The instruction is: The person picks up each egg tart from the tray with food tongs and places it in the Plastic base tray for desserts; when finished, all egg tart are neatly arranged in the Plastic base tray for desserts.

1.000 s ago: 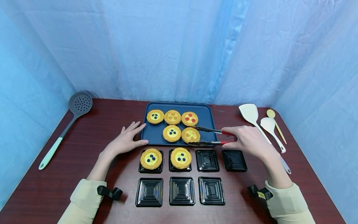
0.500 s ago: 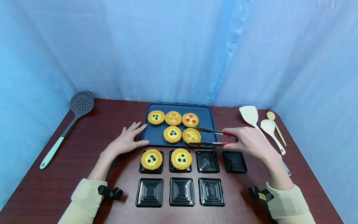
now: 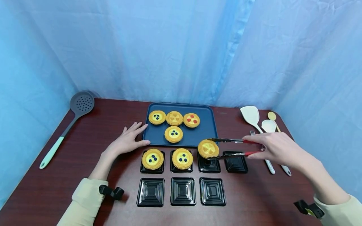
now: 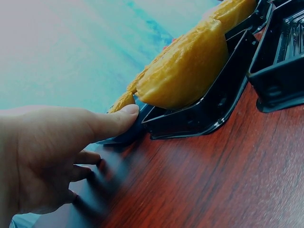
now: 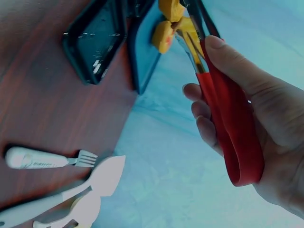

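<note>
Brn tbl, blue tray, 7 blk containers, skimmer, misc utensils

Curtained-off staged setting, blue cloth hangings, reddish-brown table

pale blue curtains hang behind and beside a dark reddish-brown table.

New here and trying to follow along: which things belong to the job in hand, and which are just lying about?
Likely in use:
- red-handled metal tongs
- round golden tarts
- rectangular dark blue tray
- square glossy black containers

Likely idle:
- round grey mint-handled skimmer
- flat white spatula
- white round spoon
- pale yellow spoon
- white-handled metal fork
</note>
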A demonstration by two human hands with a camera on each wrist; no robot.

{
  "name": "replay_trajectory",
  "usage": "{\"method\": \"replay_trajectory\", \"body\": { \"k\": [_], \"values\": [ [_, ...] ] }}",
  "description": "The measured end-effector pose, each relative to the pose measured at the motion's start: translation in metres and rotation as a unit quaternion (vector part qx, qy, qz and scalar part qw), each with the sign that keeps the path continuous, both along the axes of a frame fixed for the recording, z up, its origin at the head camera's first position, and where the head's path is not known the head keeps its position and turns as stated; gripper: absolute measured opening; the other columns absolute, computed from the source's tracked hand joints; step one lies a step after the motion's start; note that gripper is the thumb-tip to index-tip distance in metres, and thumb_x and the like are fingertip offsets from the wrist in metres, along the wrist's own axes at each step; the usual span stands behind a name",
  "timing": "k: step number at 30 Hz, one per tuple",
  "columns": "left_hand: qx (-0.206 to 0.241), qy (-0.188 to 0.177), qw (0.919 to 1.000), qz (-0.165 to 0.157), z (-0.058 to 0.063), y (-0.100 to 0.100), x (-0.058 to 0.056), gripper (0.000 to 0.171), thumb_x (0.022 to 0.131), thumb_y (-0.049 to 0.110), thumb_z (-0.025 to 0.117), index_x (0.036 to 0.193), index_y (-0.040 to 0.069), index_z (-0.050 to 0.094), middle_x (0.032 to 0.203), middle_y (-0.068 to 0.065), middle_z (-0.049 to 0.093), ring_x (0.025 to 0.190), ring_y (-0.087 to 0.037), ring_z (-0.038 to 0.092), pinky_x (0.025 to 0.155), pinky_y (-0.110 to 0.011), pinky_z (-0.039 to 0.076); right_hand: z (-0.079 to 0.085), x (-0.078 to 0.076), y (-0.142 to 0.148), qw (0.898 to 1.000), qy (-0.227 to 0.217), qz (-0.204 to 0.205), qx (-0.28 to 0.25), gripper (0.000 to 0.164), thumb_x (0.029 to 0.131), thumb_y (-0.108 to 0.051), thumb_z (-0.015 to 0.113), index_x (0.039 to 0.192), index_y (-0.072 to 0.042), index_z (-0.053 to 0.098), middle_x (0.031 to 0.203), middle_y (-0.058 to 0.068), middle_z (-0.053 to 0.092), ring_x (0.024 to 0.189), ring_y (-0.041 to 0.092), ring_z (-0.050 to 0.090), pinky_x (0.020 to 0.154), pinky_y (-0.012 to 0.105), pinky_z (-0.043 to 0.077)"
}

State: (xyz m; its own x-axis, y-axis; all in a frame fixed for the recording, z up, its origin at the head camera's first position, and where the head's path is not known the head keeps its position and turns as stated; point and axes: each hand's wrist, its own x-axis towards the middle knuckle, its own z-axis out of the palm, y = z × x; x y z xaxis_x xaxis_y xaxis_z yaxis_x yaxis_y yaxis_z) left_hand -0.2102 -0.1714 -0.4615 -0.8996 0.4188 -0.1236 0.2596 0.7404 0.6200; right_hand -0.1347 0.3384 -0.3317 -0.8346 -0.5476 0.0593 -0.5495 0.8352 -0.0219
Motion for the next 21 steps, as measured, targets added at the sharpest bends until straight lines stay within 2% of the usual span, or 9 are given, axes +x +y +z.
{"method": "replay_trajectory", "body": {
  "k": [3,6,13,21],
  "values": [
    [0.000,0.000,1.0000,-0.003,0.000,-0.001,-0.001,0.083,0.099,0.044,0.067,0.164,0.009,0.028,0.171,-0.026,0.016,0.160,-0.048,0.006,0.124,-0.074,-0.003,-0.002,0.006,0.004,1.000,-0.007,0.012,0.003,0.050,0.077,-0.041,0.089,0.122,-0.027,0.075,0.110,-0.013,0.077,0.074,-0.007,0.062,0.053,0.017,0.039],
    [0.001,-0.002,1.0000,-0.004,0.000,-0.001,-0.001,0.083,0.099,0.044,0.067,0.164,0.009,0.028,0.171,-0.026,0.016,0.160,-0.048,0.005,0.124,-0.073,-0.004,-0.008,0.009,0.007,1.000,0.007,0.026,0.009,0.051,0.074,-0.042,0.090,0.121,-0.027,0.076,0.110,-0.012,0.078,0.081,-0.001,0.067,0.056,0.019,0.043],
    [-0.007,0.000,1.0000,0.002,-0.001,0.000,-0.002,0.084,0.098,0.045,0.067,0.164,0.010,0.029,0.171,-0.026,0.016,0.160,-0.048,0.006,0.124,-0.073,-0.003,-0.015,0.010,0.008,1.000,0.007,0.026,0.012,0.056,0.073,-0.043,0.091,0.123,-0.026,0.075,0.110,-0.008,0.079,0.076,-0.002,0.066,0.056,0.018,0.043],
    [-0.012,0.004,0.9999,0.006,-0.002,0.001,-0.002,0.084,0.098,0.045,0.068,0.164,0.011,0.029,0.171,-0.026,0.017,0.160,-0.047,0.006,0.124,-0.073,-0.002,-0.018,0.009,0.008,1.000,0.006,0.022,0.014,0.056,0.073,-0.043,0.091,0.124,-0.025,0.075,0.110,-0.008,0.079,0.077,0.001,0.068,0.056,0.019,0.043]
  ]
}}
